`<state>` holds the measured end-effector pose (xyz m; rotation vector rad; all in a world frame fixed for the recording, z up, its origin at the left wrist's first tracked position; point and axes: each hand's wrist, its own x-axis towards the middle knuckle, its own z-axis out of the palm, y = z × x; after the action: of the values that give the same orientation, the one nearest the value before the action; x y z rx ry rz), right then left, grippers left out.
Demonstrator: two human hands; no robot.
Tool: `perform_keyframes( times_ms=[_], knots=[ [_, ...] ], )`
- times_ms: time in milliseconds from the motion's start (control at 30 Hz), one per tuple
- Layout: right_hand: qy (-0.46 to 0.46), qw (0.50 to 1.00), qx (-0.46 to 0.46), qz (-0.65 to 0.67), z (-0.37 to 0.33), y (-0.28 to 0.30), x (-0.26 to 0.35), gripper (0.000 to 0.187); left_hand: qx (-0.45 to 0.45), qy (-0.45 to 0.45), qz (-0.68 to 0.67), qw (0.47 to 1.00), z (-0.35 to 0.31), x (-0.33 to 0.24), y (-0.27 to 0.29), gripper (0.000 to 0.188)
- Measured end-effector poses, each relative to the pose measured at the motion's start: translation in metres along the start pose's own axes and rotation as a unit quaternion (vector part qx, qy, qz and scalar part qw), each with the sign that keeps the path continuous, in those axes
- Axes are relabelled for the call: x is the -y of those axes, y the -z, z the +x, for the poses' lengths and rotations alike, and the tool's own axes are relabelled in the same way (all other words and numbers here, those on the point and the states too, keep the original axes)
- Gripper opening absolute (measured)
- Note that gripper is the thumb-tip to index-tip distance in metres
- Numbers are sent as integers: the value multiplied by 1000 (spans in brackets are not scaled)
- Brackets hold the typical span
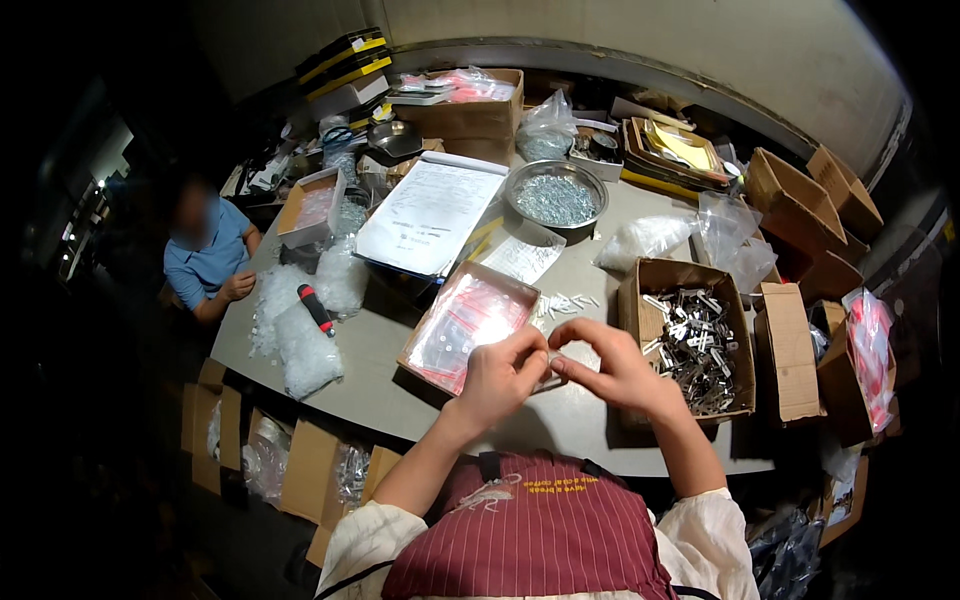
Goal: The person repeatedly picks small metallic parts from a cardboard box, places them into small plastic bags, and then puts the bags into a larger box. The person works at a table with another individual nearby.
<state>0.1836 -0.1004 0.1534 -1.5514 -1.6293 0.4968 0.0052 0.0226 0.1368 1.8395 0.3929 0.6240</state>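
My left hand [498, 376] and my right hand [614, 368] meet over the table's near side, thumbs and fingertips pinched close together. Something small and pale shows between the fingertips, too small to make out. Beside my left hand lies an open shallow box [412, 343] of clear plastic bags [470, 325] with red edges. Just beyond the fingers, small white stick-shaped pieces [566, 304] are scattered on the table. To the right of my right hand stands a cardboard box [640, 290] full of shiny metal clip-like parts [697, 340].
A metal bowl [556, 196] of small silvery parts sits farther back, near a clipboard with papers [430, 212]. Bags of clear pieces [306, 350] and a red-and-black handle [315, 309] lie left. A person [210, 245] in blue sits at the far left. Cardboard boxes [795, 190] crowd the right.
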Motion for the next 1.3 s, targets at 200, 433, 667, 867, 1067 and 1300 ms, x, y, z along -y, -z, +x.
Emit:
perform_keyframes(
  times_ms=[200,433,667,867,1067,1300],
  knots=[
    [70,996,18,-43,0,-30,6,17,-19,3,53,998,-31,-1,10,12],
    [171,984,29,-35,21,-75,42,14,-114,-39,69,990,-83,14,41,8],
    [234,966,91,-63,55,-138,41,18,-283,90,-152,943,-153,50,94,12],
    [-4,996,4,-88,108,-184,-73,33,-494,135,-187,838,-225,104,167,10],
    [-29,973,-17,-230,126,-185,-184,38,-513,274,-98,808,-301,161,206,32],
    [63,995,-54,-50,104,-164,-70,29,-456,168,184,854,-273,151,193,29]
  ],
)
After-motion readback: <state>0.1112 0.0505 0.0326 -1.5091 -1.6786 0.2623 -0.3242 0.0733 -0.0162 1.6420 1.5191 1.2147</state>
